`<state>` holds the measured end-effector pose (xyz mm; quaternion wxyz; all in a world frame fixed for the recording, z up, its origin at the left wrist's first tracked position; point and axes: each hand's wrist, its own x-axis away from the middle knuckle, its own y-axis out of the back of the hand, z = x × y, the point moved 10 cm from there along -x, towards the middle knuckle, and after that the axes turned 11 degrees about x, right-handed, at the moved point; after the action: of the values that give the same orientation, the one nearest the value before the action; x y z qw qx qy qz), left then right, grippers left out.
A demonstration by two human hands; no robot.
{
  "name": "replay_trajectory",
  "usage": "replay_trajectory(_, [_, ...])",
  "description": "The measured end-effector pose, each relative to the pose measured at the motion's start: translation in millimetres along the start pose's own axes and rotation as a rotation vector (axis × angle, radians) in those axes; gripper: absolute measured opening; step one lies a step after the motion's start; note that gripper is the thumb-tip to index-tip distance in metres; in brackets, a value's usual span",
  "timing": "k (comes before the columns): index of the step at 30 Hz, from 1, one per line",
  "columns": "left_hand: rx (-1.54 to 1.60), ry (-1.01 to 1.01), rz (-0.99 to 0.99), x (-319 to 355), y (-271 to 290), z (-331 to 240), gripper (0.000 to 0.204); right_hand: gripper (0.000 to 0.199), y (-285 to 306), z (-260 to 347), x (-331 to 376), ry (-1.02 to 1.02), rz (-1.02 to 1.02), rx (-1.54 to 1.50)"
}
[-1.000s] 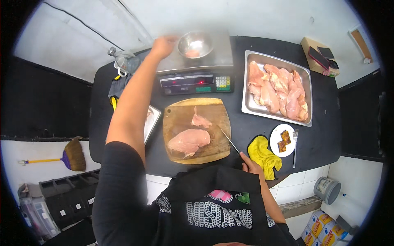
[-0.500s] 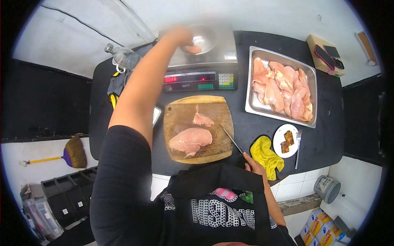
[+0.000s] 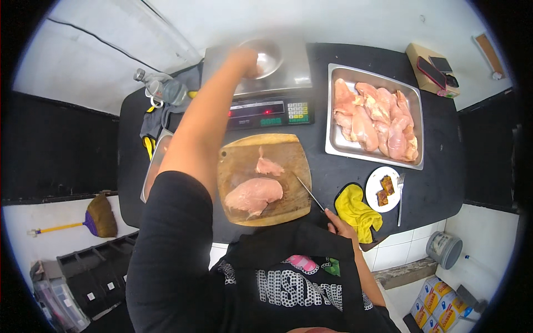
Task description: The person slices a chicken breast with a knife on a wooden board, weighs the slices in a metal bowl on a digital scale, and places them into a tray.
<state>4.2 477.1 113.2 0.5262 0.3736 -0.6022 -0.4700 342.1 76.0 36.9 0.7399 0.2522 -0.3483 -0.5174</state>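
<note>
My left hand (image 3: 244,61) reaches into a shiny metal bowl (image 3: 270,58) on the scale (image 3: 271,112), fingers closed around a small piece of raw chicken, which they mostly hide. In my right hand (image 3: 342,225) is a knife (image 3: 311,194), held by its handle at the table's front edge, with the tip over the cutting board's right side. On the wooden cutting board (image 3: 239,158) lie a large chicken breast (image 3: 254,196) and, behind it, a smaller chicken scrap (image 3: 269,165).
A steel tray (image 3: 332,133) of raw chicken breasts stands at right. Near it are a yellow cloth (image 3: 358,212), a plate (image 3: 373,194) with brown food pieces and a fork (image 3: 400,200). Another metal tray (image 3: 155,166) sits beside my left arm. A bottle (image 3: 175,91) stands at far left.
My left hand has shifted slightly down and left in the bowl, now covering most of the chicken piece. The whole view has moved a little, showing more of the left tray. The knife stays put.
</note>
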Motion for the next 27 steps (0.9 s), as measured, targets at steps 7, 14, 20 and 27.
replay_trajectory(7, [0.807, 0.012, -0.048, 25.7, 40.0, 21.1, 0.021, 0.047, 0.1, 3.5, 1.7, 0.026, -0.021, 0.011])
replay_trajectory(14, [1.122, -0.218, 0.216, 109.9, 44.4, -61.0, 0.017, 0.046, -14.2, -11.0, 2.1, 0.019, -0.003, -0.190])
replay_trajectory(20, [1.259, -0.254, 0.643, 160.1, -76.8, -139.9, 0.024, 0.045, -20.7, -36.9, 11.0, -0.222, 0.035, -0.469])
replay_trajectory(27, [0.952, 0.148, -0.087, 135.7, -168.6, -71.4, 0.018, 0.044, 4.9, -17.2, 0.6, -0.051, -0.087, -0.210])
